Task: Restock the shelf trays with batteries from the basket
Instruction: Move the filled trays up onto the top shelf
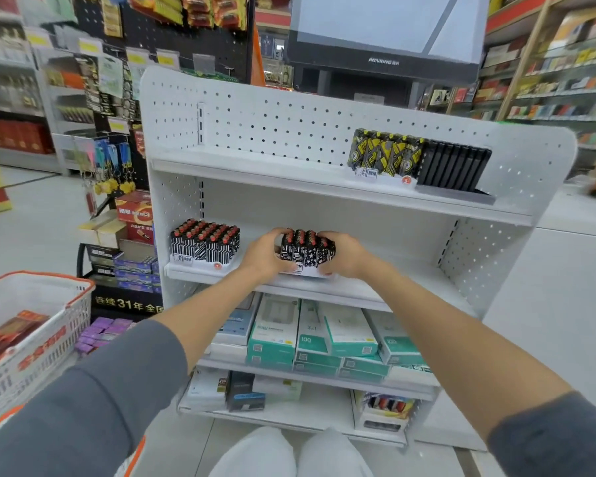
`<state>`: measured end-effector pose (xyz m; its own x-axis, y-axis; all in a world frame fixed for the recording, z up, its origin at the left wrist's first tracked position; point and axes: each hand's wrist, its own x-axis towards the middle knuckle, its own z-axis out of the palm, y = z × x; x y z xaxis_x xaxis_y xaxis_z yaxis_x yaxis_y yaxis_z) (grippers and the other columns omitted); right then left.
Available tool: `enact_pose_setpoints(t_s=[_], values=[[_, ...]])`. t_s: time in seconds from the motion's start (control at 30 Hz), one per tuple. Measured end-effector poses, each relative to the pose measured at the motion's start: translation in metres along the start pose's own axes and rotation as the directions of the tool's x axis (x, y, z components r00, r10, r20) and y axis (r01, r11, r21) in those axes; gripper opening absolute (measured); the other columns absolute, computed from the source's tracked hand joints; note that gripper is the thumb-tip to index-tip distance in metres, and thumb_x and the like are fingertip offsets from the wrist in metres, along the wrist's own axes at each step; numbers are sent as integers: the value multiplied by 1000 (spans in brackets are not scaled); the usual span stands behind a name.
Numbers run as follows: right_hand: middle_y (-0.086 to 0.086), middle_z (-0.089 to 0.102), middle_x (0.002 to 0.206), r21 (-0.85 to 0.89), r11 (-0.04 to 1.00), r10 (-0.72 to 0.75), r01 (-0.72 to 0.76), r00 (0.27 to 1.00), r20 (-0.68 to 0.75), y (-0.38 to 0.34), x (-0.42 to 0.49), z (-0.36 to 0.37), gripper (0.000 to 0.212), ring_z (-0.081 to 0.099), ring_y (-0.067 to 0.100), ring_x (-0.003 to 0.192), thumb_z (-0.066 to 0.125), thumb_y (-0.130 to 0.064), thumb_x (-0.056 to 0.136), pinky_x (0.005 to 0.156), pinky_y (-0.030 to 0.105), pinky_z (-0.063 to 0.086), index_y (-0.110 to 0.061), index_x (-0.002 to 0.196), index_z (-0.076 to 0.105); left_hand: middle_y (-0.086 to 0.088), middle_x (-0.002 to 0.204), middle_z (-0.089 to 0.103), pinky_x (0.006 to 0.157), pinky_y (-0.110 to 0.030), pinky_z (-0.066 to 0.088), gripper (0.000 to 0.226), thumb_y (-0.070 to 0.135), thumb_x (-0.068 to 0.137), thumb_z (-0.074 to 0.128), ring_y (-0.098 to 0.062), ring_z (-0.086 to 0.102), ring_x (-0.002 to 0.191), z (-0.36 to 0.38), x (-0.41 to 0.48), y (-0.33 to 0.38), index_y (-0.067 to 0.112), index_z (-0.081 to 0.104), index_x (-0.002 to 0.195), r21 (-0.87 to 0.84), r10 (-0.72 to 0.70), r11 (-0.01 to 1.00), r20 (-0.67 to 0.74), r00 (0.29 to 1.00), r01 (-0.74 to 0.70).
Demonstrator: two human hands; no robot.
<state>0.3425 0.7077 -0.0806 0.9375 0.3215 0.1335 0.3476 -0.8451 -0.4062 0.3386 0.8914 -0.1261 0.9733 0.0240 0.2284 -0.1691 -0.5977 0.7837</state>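
Left hand (264,258) and right hand (346,256) curled round the tray (307,272); an uneven push could spill batteries (307,247) off the shelf (375,293)

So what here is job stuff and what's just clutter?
Job: white tray of red-capped black-and-white batteries, gripped by left hand and right hand; full matching tray beside it; white plastic basket with orange rim.
Clutter: teal-and-white boxes; yellow-and-black packs; black monitor.

A full tray (205,244) blocks the middle shelf's (393,271) left end. A second tray (307,252), gripped by the left hand (265,257) and right hand (342,255), fills its front middle. Bare room runs right to the side panel (480,263).
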Motion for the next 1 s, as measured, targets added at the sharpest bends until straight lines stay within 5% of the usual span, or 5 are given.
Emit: enact_pose_setpoints(t_s=[0.2, 0.5, 0.63, 0.8, 1.0], values=[[7, 65, 118, -83, 992, -100, 98, 995, -17, -28, -39, -31, 80, 60, 26, 105, 78, -1, 67, 87, 34, 49, -16, 140, 48, -4, 117, 59, 88, -33, 50, 88, 23, 68, 88, -18, 62, 98, -33, -36, 29, 27, 43, 144, 19, 76, 997, -13, 997, -75], [6, 61, 127, -71, 979, -195, 189, 976, -101, -86, -99, -86, 79, 57, 23, 109, 81, -7, 72, 87, 29, 43, -19, 142, 46, -2, 122, 65, 97, -43, 50, 88, 25, 63, 91, -15, 66, 97, -102, -98, 85, 28, 48, 141, 32, 211, 977, -98, 973, -209], [5, 42, 149, -148, 962, -253, 231, 955, -156, -109, -101, -116, 83, 44, 23, 131, 79, -13, 76, 106, 34, 34, -16, 147, 37, -8, 119, 63, 85, -27, 43, 86, 25, 66, 90, -10, 61, 89, -132, -98, 113, 29, 49, 141, 47, 245, 969, -157, 957, -241], [3, 37, 152, -97, 964, -262, 246, 940, -218, -121, -75, -138, 82, 51, 29, 125, 76, -9, 79, 96, 28, 38, -19, 149, 35, -8, 130, 61, 81, -30, 48, 85, 22, 67, 90, -19, 58, 113, -152, -60, 130, 31, 50, 141, 36, 276, 961, -209, 938, -275], [3, 38, 151, -74, 975, -220, 209, 957, -190, -116, -13, -146, 81, 64, 21, 99, 74, -6, 80, 77, 21, 43, -21, 149, 33, -7, 136, 57, 86, -34, 46, 87, 18, 64, 91, -21, 56, 117, -159, 4, 128, 28, 50, 141, 11, 237, 971, -170, 956, -239]])
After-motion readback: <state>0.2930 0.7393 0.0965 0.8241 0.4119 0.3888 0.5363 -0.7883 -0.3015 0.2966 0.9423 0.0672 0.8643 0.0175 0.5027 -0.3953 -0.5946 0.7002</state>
